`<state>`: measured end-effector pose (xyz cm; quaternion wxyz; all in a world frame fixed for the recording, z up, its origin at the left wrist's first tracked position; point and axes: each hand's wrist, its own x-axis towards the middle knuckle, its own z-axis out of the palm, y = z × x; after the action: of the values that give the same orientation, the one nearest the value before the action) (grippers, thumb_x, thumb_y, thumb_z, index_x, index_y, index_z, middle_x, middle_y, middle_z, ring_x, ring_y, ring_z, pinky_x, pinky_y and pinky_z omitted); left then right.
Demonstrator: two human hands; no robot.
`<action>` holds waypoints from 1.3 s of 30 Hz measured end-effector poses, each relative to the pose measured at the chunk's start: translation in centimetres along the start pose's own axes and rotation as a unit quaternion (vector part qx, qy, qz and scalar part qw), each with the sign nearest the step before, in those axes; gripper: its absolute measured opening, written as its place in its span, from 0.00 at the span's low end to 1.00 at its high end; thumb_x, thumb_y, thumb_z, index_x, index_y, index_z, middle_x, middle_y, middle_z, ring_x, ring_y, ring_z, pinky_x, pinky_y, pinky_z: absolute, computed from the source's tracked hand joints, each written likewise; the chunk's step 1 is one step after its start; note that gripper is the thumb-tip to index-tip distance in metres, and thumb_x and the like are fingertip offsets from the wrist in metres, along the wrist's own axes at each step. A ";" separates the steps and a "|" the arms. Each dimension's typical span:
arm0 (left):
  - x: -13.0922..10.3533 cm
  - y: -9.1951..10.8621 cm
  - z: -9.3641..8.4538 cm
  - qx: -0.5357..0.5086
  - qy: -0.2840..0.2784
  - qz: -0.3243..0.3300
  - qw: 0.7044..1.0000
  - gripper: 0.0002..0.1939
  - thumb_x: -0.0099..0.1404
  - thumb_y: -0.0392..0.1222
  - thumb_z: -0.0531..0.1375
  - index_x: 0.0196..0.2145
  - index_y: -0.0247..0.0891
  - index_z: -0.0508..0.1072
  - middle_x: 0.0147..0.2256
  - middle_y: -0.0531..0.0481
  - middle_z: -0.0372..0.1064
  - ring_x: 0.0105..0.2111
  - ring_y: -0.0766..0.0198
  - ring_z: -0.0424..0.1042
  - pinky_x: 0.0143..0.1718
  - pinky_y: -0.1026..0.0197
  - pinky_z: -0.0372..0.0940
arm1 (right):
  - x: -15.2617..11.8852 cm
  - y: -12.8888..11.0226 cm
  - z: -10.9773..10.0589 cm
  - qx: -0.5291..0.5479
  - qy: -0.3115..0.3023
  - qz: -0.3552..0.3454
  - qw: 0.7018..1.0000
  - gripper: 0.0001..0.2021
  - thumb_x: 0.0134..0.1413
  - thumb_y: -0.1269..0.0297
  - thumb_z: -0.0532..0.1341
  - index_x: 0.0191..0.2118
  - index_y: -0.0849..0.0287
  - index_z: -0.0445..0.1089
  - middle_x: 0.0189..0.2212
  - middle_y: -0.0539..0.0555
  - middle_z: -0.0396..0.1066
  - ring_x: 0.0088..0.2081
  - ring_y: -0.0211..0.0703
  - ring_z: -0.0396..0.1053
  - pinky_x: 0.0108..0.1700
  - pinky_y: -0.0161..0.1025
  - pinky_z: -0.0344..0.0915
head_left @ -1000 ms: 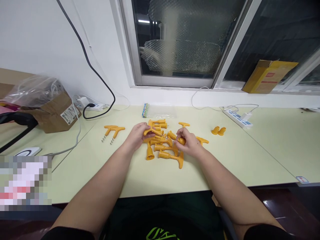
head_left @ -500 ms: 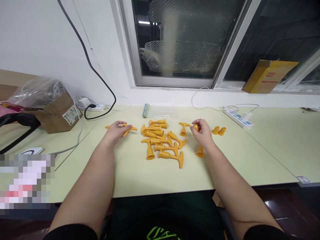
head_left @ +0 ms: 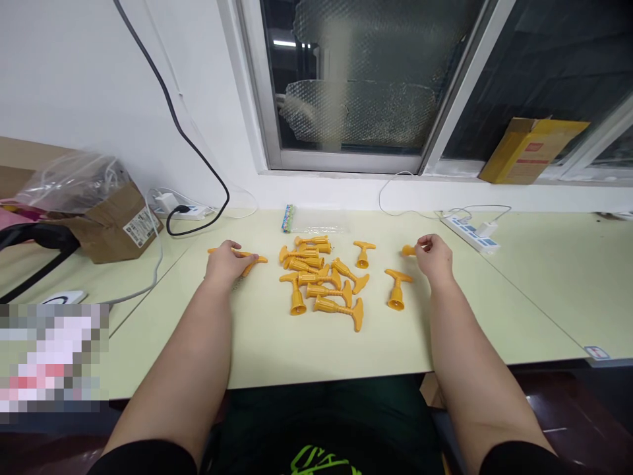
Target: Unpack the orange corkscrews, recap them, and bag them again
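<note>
At the left of the table, my left hand is closed around yellow T-handled corkscrews, with handle ends poking out on both sides and a bit of metal screw showing under it. To the right, my right hand pinches a small yellow bell-shaped cup close to the tabletop. Whatever lies beneath the right palm is hidden. One corkscrew rests just left of the right forearm, and a second corkscrew sits farther back. Between my hands spreads a pile of yellow corkscrews.
A clear plastic bag with a patterned header lies behind the pile. Power strips and cables run along the wall. An open cardboard box stands at the left, and a flattened carton leans on the window.
My right hand has moved right with the yellow cup, uncovering the corkscrew it partly hid and covering the two loose cups. My left hand has barely shifted.
</note>
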<state>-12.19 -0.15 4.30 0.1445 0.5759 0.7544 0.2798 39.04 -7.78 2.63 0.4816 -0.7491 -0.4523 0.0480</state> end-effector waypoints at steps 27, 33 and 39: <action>-0.2 0.7 0.1 0.052 -0.047 -0.020 0.997 0.20 0.51 0.35 0.69 0.43 0.42 0.74 0.43 0.48 0.79 0.41 0.53 0.77 0.34 0.58 0.64 | 0.2 0.8 2.7 -0.192 -0.171 0.055 0.965 0.22 0.56 0.69 0.62 0.57 0.55 0.73 0.47 0.61 0.74 0.52 0.57 0.70 0.54 0.48 0.66; -0.6 1.4 0.7 0.037 -0.025 0.105 0.993 0.16 0.58 0.43 0.65 0.45 0.41 0.75 0.41 0.48 0.76 0.38 0.55 0.74 0.37 0.56 0.64 | -0.2 -0.1 1.3 -0.176 -0.174 0.091 0.965 0.16 0.60 0.67 0.60 0.53 0.53 0.70 0.37 0.55 0.75 0.37 0.48 0.73 0.44 0.45 0.69; -2.0 3.1 2.6 -0.016 -0.069 0.312 0.948 0.15 0.63 0.49 0.61 0.45 0.40 0.77 0.40 0.46 0.74 0.40 0.55 0.72 0.42 0.55 0.66 | -0.1 -1.1 -0.8 -0.131 -0.166 0.140 0.967 0.17 0.55 0.61 0.66 0.50 0.57 0.70 0.38 0.54 0.77 0.23 0.39 0.71 0.37 0.42 0.69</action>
<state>-7.77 -0.87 3.86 0.1106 0.7980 0.5210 0.2822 38.68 -8.27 3.81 0.2863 -0.8430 -0.4188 0.1789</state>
